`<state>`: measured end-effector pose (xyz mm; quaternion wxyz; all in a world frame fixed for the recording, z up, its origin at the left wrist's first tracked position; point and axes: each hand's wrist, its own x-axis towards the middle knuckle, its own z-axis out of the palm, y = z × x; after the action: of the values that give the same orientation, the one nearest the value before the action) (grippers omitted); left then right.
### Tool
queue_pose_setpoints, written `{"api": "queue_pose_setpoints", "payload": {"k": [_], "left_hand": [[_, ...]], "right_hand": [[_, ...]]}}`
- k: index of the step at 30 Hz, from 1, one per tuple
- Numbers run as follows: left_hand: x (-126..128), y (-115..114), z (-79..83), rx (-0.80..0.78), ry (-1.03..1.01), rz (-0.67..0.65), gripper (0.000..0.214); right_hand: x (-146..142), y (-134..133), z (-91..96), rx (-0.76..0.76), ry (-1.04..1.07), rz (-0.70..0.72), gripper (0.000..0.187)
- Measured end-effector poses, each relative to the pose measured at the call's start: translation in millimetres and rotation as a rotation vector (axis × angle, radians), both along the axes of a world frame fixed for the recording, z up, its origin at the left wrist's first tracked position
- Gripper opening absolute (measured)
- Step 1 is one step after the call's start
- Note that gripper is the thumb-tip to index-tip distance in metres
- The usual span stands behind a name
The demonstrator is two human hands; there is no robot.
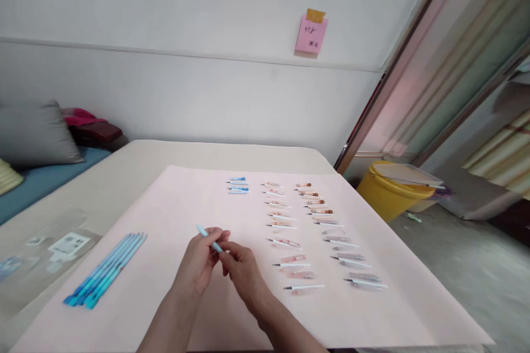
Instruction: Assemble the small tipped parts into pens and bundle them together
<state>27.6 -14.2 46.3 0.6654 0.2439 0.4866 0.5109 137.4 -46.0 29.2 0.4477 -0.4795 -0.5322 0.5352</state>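
A light blue pen (202,230) is held between both my hands over the middle of the pink sheet. My left hand (203,251) grips its upper part, fingers curled around it. The fingers of my right hand (240,262) pinch its lower right end. To the left lies a bundle of several blue pens (110,267), side by side at a slant. Beyond my hands, white refills with dark tips lie beside blue pen parts (239,190). On the right are two columns of refills and pen parts, pinkish (285,242) in one, brown and greyish (321,212) in the other.
The pink sheet (186,193) covers much of a cream table (144,160). Clear plastic packaging (70,245) lies at the left edge. A yellow bin (375,193) stands beyond the right side. A pink note (311,36) is taped to the white wall behind.
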Motion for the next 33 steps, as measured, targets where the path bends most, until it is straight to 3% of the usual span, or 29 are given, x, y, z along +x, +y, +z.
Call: {"api": "queue_pose_setpoints", "payload": {"k": [33], "left_hand": [[0.2, 0.0, -1.1, -0.003, 0.000, 0.000, 0.018]], "right_hand": [[1.5, -1.9, 6.7, -0.023, 0.007, 0.015, 0.023]]}}
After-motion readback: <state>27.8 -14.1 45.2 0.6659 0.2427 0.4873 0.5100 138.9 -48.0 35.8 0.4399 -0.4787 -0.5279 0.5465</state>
